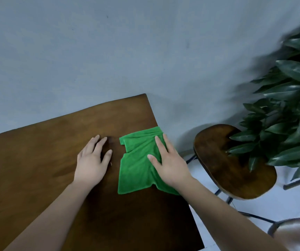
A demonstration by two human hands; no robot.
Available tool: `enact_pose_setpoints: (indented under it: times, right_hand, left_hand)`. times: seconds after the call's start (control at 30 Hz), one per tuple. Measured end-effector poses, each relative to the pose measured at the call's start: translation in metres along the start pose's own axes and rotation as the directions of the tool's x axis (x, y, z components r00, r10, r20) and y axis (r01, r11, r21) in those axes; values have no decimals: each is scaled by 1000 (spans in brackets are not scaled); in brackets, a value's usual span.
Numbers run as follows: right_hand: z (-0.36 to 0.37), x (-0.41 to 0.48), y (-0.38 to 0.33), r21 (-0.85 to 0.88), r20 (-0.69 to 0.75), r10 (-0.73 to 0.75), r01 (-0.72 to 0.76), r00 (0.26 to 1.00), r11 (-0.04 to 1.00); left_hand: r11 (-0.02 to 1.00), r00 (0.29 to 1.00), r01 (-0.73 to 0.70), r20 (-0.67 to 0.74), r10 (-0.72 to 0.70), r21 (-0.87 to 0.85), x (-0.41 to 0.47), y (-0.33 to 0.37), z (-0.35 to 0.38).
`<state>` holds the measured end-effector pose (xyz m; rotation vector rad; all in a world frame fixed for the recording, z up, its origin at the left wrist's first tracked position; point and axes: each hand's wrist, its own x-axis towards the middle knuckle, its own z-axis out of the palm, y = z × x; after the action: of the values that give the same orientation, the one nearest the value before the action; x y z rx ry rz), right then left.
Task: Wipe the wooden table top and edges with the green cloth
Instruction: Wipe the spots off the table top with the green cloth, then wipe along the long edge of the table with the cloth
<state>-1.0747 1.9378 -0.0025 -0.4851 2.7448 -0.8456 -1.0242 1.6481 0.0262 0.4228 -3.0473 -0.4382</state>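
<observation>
- On the left, the wooden table (pixel 37 169) offers us a broad stretch of bare top, the widest open room for a sweep.
- Our left hand (pixel 91 160) lies palm down on the bare wood with fingers straight, holding nothing. It sits just beside the cloth and apart from it.
- The green cloth (pixel 136 165) lies crumpled on the top, to the right of that hand. Its long axis runs from near to far, roughly along the table's right edge (pixel 152 111), and its far corner reaches that edge.
- Our right hand (pixel 170 163) presses flat on the cloth's right part, fingers straight and pointing away from us. It is the 1 hand on the cloth, so we judge it does the wiping.
- We cannot tell whether the cloth hangs over the edge beneath that hand.
- Beyond the cloth, only a short run of wood remains before the far right corner.
- Off the table to the right stands a stool (pixel 218 160), with a plant (pixel 281 115) leaning over it. The gap between table and stool leaves room for an edge pass.
</observation>
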Motion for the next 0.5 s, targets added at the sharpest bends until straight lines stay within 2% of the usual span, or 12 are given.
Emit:
enact_pose_setpoints:
  times: [0.1, 0.23, 0.33, 0.5]
  right_hand:
    - [2, 15, 4, 129, 8, 8, -9, 1000, 992]
    - [3, 45, 6, 213, 4, -20, 19, 1000, 977]
    - [5, 80, 2, 218, -22, -22, 26, 1000, 976]
    - [1, 152, -10, 113, -75, 9, 0, 997, 994]
  left_hand:
    - [999, 999, 30, -14, -29, 44, 3, 6, 6]
    - [996, 999, 44, -13, -43, 77, 4, 5, 9]
    - [994, 999, 53, -8, -53, 91, 6, 7, 10]
    - [993, 998, 54, -15, -53, 101, 8, 8, 12]
